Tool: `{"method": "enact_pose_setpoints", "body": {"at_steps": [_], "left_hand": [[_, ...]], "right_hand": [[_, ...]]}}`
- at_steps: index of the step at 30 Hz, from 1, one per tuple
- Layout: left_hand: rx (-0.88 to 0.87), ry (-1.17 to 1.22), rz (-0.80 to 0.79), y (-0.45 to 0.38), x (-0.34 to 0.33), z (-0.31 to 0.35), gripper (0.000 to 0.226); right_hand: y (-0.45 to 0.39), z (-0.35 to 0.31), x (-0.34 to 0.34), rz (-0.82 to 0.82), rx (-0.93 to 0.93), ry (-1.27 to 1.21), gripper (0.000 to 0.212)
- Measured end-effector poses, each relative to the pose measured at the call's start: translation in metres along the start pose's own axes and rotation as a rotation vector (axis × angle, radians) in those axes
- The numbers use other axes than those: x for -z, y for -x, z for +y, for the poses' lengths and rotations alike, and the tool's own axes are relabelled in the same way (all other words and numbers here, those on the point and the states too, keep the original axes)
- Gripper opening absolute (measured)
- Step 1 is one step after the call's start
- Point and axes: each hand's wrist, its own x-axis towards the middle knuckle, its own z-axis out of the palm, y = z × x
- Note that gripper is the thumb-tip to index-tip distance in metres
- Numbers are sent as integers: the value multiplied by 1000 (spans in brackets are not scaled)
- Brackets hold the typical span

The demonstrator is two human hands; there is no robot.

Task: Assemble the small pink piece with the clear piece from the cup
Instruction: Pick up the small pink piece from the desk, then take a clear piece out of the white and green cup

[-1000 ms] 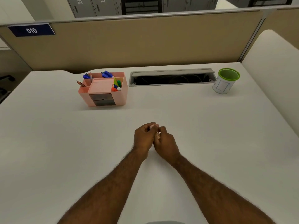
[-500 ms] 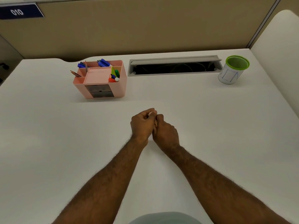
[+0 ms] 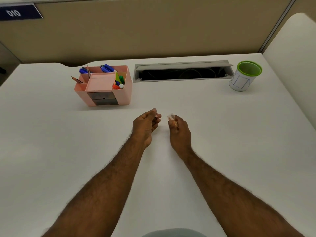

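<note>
Both hands hover over the middle of the white desk, a small gap between them. The left hand is loosely curled, thumb and forefinger pinched together on something tiny and dark at the tips; it is too small to tell whether this is the pink piece. The right hand is closed around a small clear plastic piece, which sticks out past the fingertips toward the far side; something orange-pink shows against the fingers just below it, too blurred to name.

At the far right of the desk stands a white cylindrical cup with a green rim, upright, with blue marks on its side. At the far left sits a pink plastic desk organiser with two dark drawers in front, holding blue pens, a pencil and coloured markers in its compartments. Between organiser and cup, a grey cable slot lies open in the desk surface, against a beige partition wall.
</note>
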Motion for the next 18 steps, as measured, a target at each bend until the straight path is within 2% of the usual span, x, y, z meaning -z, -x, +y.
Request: {"method": "enact_pose_setpoints", "body": {"at_steps": [3, 5, 8, 11, 13, 16, 18], "left_hand": [[90, 41, -16, -6, 1, 0, 10], [136, 79, -32, -10, 3, -1, 8], [165, 80, -51, -17, 3, -4, 10], [178, 70, -61, -22, 4, -8, 11], [178, 60, -67, -25, 4, -9, 12], [180, 49, -69, -30, 3, -8, 15], [185, 49, -63, -34, 3, -9, 15]], "right_hand": [[-31, 2, 12, 20, -187, -146, 41], [-52, 2, 25, 74, -241, -257, 40], [-85, -8, 58, 193, -248, -464, 19], [-124, -15, 96, 297, -240, -576, 18], [-146, -17, 120, 379, -197, -643, 3], [-172, -21, 156, 557, -197, -681, 14], [-187, -17, 179, 629, -224, -674, 11]]}}
